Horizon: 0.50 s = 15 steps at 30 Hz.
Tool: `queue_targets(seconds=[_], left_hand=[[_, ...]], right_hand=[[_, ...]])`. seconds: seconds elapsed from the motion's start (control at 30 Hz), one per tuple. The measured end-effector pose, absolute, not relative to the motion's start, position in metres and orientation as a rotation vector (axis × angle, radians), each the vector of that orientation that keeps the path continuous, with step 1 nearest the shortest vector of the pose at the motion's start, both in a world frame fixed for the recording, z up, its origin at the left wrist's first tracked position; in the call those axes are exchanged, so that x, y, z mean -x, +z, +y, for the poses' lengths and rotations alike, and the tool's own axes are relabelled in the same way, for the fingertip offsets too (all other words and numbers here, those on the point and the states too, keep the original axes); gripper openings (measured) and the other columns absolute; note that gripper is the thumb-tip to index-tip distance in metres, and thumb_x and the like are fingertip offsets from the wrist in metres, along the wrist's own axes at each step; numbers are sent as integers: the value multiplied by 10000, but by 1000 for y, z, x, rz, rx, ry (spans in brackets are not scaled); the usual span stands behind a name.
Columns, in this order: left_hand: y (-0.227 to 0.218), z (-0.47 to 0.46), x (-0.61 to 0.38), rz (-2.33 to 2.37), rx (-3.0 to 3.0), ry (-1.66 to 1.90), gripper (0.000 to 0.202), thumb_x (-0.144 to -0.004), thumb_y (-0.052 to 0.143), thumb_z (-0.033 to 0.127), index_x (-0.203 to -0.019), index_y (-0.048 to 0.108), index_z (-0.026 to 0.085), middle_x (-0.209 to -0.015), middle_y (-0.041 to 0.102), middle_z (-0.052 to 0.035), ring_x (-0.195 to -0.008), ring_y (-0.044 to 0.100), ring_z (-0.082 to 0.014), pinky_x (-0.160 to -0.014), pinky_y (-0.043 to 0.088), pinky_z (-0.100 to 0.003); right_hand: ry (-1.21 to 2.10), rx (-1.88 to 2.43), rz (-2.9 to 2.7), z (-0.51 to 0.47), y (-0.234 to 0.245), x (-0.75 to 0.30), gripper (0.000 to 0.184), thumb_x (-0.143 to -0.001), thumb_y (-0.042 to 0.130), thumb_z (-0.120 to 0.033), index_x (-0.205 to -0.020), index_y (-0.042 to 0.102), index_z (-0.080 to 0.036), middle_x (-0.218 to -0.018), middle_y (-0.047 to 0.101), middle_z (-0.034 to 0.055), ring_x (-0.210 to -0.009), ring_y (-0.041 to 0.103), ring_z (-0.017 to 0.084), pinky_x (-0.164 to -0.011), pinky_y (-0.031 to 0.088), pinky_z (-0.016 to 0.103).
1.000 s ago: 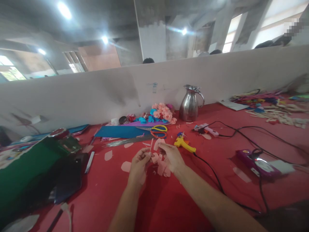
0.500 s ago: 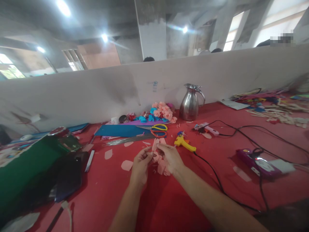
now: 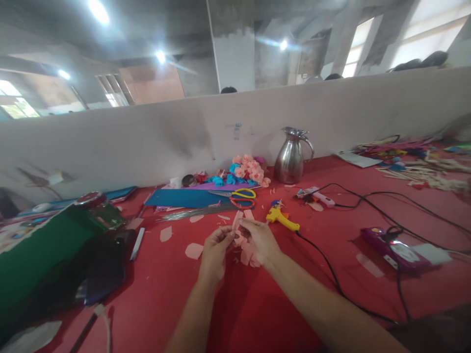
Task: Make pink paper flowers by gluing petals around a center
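Observation:
My left hand (image 3: 214, 251) and my right hand (image 3: 260, 239) meet above the red table (image 3: 257, 314), both pinching a small pink paper petal piece (image 3: 237, 221) held upright between the fingertips. Under and between the hands lies a little heap of pink petals (image 3: 247, 255). A single pink petal (image 3: 193, 251) lies on the cloth just left of my left hand. A yellow glue gun (image 3: 281, 218) rests close beyond my right hand, its black cord running back along my right forearm.
Scissors with yellow and orange handles (image 3: 240, 197) lie on blue sheets (image 3: 184, 199) near paper roses (image 3: 247, 170) and a steel jug (image 3: 290, 157). A purple device (image 3: 390, 243) with cables sits right. A green box (image 3: 40, 250) and dark bag (image 3: 99, 269) stand left. A white partition (image 3: 147, 137) backs the table.
The pink petal piece between my fingertips has been turned and shifted slightly; my hands have stayed in nearly the same spot. The view has drifted a little.

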State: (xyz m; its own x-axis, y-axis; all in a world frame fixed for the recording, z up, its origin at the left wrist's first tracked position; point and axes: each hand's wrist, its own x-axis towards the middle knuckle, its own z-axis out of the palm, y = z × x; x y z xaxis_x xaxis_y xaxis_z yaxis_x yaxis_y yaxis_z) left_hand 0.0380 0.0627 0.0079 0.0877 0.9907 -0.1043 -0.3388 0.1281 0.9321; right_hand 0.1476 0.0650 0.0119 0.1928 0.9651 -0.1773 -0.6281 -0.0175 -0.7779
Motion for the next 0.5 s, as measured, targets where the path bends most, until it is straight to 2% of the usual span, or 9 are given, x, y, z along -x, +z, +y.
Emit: queue_targets(seconds=[0.27,0.37,0.5], left_hand=[[8,63,-38,971,-896,1229,235,-553,779,223,-752,688,138,-679,654,-26,-603,574,-104,-588,445,-198],[10,61,-38,953,-885,1253,222,-565,777,227,-748,688,140,-683,659,-26,-626,589,-110,-602,453,-200],[12,61,-36,879,-735,1314,236,-549,795,213,-746,680,152,-741,683,-27,-705,620,-115,-676,470,-205]], right_hand=[[1311,940,-579,64,14,-149,112,-561,681,-271,-551,665,-161,-564,596,5,-551,462,112,-576,353,251],[1285,966,-581,63,15,-149,78,-551,643,-222,-608,651,-169,-574,576,-16,-538,449,100,-557,349,239],[1275,1003,-632,60,11,-143,135,-543,583,-150,-666,584,-206,-611,556,-42,-533,472,101,-528,358,227]])
